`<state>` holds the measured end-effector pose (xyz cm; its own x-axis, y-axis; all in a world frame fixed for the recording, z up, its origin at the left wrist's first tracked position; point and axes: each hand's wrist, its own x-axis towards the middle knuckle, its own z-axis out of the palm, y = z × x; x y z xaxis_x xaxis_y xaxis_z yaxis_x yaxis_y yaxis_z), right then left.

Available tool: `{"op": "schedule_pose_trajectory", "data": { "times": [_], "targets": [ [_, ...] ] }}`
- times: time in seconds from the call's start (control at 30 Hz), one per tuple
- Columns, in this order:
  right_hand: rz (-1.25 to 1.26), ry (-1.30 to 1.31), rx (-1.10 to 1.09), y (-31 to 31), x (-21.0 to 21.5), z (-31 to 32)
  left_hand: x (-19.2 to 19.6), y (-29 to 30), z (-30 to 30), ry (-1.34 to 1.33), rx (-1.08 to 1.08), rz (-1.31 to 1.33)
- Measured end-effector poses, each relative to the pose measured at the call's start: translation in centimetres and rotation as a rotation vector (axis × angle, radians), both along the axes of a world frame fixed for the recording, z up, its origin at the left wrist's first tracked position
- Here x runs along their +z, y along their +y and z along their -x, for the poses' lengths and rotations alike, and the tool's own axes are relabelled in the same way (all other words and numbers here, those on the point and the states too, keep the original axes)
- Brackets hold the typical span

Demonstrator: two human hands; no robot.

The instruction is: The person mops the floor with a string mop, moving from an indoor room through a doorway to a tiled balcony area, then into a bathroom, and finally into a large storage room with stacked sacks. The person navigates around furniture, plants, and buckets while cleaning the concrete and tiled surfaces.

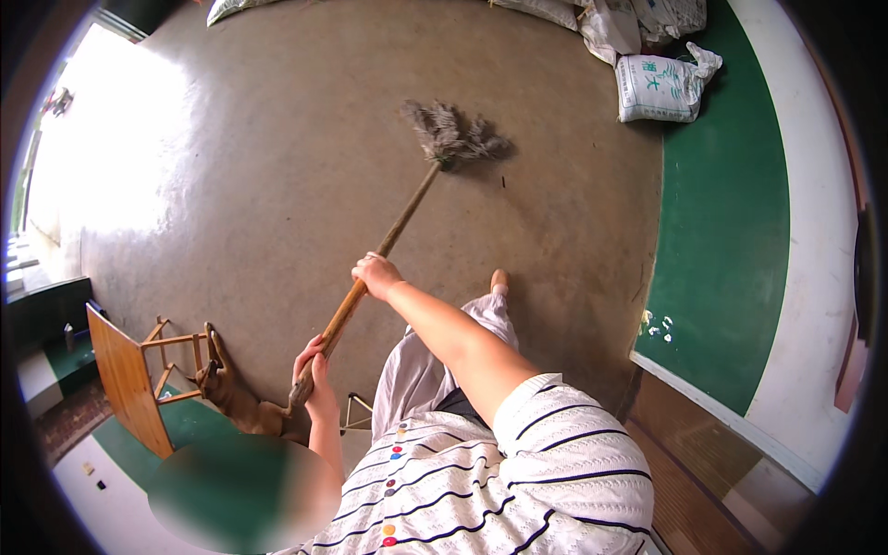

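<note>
A mop with a long wooden handle (407,217) slants across the view, its grey shaggy head (453,134) spread on the floor ahead of me. Partway up the handle, my right hand (377,276) is closed round the wood. My left hand (314,370) grips the same handle lower in the view, near its upper end, close to my body. A small dark strip (503,181) lies on the floor just right of the mop head.
The smooth brown floor (305,139) catches bright light from a doorway (120,120) at left. A wooden table (129,379) and a brown dog (236,398) are at lower left. White sacks (659,88) lie at upper right, beside a green-and-white wall (726,231).
</note>
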<state>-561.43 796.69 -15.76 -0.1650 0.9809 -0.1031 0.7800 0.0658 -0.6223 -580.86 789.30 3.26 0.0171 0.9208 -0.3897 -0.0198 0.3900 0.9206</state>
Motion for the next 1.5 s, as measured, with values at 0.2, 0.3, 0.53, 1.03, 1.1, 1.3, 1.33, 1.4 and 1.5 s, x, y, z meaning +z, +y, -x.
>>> {"op": "schedule_pose_trajectory", "data": {
  "times": [0.2, 0.3, 0.53, 1.03, 1.1, 1.3, 1.33, 1.4, 1.5],
  "targets": [
    [0.166, -0.151, 0.064, -0.1, 0.7, 1.0, -0.3, -0.4, 0.7, 0.034, -0.092, -0.06],
    [0.32, -0.217, 0.1, 0.0, 1.2, -0.5, -1.0, 0.1, 0.2, -0.057, -0.037, 0.05],
    [0.291, -0.171, -0.113, -3.6, -1.4, -17.6, -4.3, 2.8, -14.5, -0.063, -0.245, 0.141],
    [-0.007, -0.144, -0.888, -30.6, -10.9, -57.7, -15.1, -7.7, -57.1, -0.333, -1.001, 0.16],
    [-0.005, -0.14, -0.995, -34.4, -10.7, -58.9, -14.8, -9.6, -60.2, -0.272, -1.105, 0.045],
    [0.137, -0.081, -1.225, -39.5, -8.2, -54.5, -12.5, -10.8, -61.1, -0.209, -1.352, -0.109],
    [0.113, -0.091, -1.225, -39.6, -8.3, -53.0, -12.4, -10.3, -60.1, -0.217, -1.372, -0.051],
    [0.194, -0.08, -1.269, -38.1, -8.1, -50.1, -11.4, -8.4, -58.6, -0.178, -1.369, -0.035],
    [0.227, -0.057, -1.282, -33.9, -7.3, -46.7, -10.5, -3.9, -56.6, -0.246, -1.351, 0.04]
  ]
}}
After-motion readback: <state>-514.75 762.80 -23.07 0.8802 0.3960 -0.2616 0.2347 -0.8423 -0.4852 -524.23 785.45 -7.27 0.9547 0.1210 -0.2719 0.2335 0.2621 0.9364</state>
